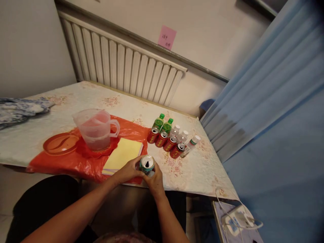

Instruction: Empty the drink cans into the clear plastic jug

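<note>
An opened can (147,164) with a blue-green side is held upright between my two hands near the table's front edge. My left hand (130,169) wraps its left side, and my right hand (155,179) closes round its right side. Just left of it lies a stack of yellow paper (124,153) on a red plastic sheet (68,167). Beyond my hands to the right stand several red cans (161,139) in a slanting row, their tops opened. Behind them are green-capped bottles (158,122) and white-capped clear bottles (183,136).
A translucent pitcher (95,131) and a round orange lid (60,143) rest on the red sheet. Patterned cloth (22,109) lies far left. A radiator (121,60) is behind the table, a blue curtain (265,101) at right, and a power strip (238,219) at lower right.
</note>
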### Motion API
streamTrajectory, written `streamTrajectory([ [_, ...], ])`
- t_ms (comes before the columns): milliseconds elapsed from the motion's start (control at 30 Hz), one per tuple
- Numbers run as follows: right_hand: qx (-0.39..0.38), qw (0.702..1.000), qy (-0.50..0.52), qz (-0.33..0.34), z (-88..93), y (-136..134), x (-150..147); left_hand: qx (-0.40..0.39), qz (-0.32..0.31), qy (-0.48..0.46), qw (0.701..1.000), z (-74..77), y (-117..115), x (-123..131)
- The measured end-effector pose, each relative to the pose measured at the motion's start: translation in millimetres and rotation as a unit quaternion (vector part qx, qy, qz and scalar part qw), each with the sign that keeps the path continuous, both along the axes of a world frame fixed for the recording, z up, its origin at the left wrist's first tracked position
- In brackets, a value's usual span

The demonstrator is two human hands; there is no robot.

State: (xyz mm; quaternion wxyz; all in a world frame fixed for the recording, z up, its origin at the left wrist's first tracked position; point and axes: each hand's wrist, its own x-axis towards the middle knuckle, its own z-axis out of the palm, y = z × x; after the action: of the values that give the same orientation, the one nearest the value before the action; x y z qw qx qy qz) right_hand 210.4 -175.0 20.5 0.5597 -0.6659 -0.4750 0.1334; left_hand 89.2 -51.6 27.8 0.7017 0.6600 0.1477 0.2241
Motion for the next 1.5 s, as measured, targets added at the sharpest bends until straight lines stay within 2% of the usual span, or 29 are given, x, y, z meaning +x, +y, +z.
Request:
streamTrajectory([
  [133,-0.001,1.0,-0.008,-0.004,2.7,-2.2,-0.6,-0.016,-0.013,-0.002,1.0,-3.5,-0.8,1.5],
  [500,-0.01,1.0,-0.002,-0.014,5.9,-1.5,-1.8,-0.028,-0.015,-0.034,0.999,-1.3,-1.3,2.7],
  [1133,-0.008,0.999,0.038,-0.019,4.8,-1.9,-2.0,0.002,-0.011,-0.034,0.999,7.4,-6.0,2.5],
  [1233,-0.009,0.999,0.04,-0.028,6.2,-3.5,1.7,0.04,0.003,-0.003,0.999,8.1,-4.2,-1.3],
  [1367,-0.022,0.996,0.035,-0.074,2.1,-5.7,11.8,0.122,0.07,0.071,0.988,0.2,6.8,-7.8],
  [1500,-0.034,0.993,0.027,-0.114,-7.6,-9.4,27.0,0.249,0.157,0.147,0.944,-17.3,28.4,-10.9],
])
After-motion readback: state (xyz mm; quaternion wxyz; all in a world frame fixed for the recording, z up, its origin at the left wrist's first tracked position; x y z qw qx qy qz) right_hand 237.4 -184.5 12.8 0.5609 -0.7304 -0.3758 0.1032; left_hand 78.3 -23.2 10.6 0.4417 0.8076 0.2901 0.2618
